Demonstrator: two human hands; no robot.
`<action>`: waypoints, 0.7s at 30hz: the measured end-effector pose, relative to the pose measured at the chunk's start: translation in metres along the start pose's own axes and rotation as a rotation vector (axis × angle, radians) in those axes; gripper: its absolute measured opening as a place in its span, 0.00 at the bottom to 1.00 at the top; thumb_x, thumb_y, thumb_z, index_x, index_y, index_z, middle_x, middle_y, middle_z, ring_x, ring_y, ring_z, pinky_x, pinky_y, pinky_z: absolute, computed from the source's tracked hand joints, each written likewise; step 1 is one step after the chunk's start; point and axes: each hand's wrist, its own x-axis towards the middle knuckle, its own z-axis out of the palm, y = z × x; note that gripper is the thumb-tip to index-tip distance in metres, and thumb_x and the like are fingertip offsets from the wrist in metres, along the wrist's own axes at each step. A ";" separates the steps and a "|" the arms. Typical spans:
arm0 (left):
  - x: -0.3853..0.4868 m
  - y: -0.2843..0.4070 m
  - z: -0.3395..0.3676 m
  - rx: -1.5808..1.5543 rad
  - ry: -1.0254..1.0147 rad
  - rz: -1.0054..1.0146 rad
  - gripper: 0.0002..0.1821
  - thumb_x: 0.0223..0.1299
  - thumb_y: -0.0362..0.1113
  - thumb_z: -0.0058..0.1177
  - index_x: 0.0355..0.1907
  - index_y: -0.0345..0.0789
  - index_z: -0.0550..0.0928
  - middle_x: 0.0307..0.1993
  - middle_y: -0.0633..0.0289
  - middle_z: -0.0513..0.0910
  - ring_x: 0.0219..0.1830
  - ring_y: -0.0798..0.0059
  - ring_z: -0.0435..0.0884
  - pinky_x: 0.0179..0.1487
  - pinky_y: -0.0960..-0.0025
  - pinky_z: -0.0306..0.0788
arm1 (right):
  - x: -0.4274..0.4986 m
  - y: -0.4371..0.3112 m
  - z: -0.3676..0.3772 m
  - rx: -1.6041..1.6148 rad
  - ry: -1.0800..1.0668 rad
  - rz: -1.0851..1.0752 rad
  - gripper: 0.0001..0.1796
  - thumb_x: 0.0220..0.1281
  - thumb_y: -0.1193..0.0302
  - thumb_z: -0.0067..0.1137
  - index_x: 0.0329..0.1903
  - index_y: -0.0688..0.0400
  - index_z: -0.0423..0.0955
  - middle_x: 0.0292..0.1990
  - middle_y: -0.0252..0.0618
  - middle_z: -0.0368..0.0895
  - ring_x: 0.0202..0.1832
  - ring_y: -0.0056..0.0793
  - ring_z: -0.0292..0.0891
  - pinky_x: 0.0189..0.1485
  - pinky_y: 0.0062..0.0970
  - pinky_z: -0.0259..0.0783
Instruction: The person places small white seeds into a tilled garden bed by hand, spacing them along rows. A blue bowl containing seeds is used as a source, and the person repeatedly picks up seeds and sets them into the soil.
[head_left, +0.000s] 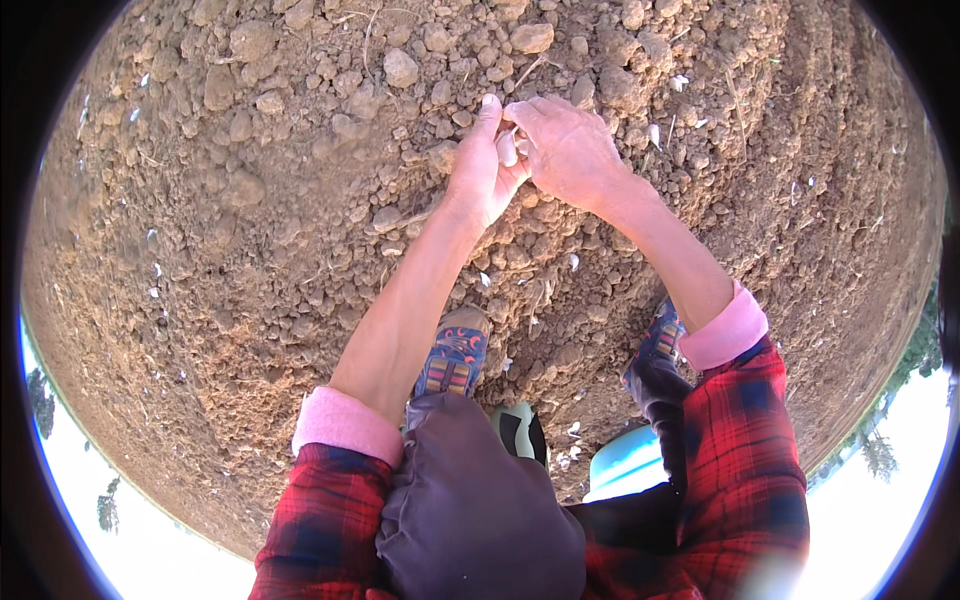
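Observation:
Both hands meet above the brown, cloddy soil (300, 225). My left hand (484, 161) is cupped, thumb pointing up, and holds pale cloves that look like garlic (508, 148). Against it, my right hand (566, 146) bends its fingers over the cloves; whether its fingertips pinch one is hidden. More whitish cloves lie scattered on the ground, such as one right of my right hand (655, 136) and others nearer my feet, one at the centre (485, 279) and one beside it (574, 262).
Two patterned shoes, left (454, 352) and right (664, 334), stand on the soil. A light blue object (626, 461) and a pale green and black one (517, 429) show beside my legs. Stones and clods, one pale (400, 67), lie beyond my hands.

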 end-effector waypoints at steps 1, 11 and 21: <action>-0.001 0.000 -0.003 -0.031 -0.018 0.035 0.24 0.75 0.54 0.29 0.44 0.36 0.74 0.38 0.64 0.77 0.36 0.79 0.75 0.47 0.69 0.74 | -0.001 -0.003 0.001 0.014 -0.026 0.023 0.11 0.55 0.72 0.54 0.42 0.55 0.75 0.37 0.36 0.78 0.43 0.38 0.77 0.40 0.38 0.74; -0.038 -0.014 0.012 0.124 -0.085 -0.069 0.36 0.70 0.63 0.25 0.50 0.32 0.76 0.30 0.65 0.77 0.31 0.79 0.75 0.46 0.65 0.71 | -0.032 0.004 -0.015 0.219 -0.124 -0.104 0.08 0.59 0.70 0.56 0.41 0.54 0.79 0.35 0.36 0.81 0.36 0.32 0.80 0.39 0.32 0.76; 0.078 0.068 0.060 2.270 0.033 0.765 0.15 0.57 0.38 0.50 0.44 0.32 0.74 0.32 0.52 0.84 0.34 0.62 0.84 0.37 0.58 0.76 | -0.022 0.047 -0.013 0.409 0.187 0.207 0.11 0.65 0.71 0.56 0.46 0.62 0.78 0.28 0.39 0.81 0.26 0.28 0.76 0.30 0.28 0.74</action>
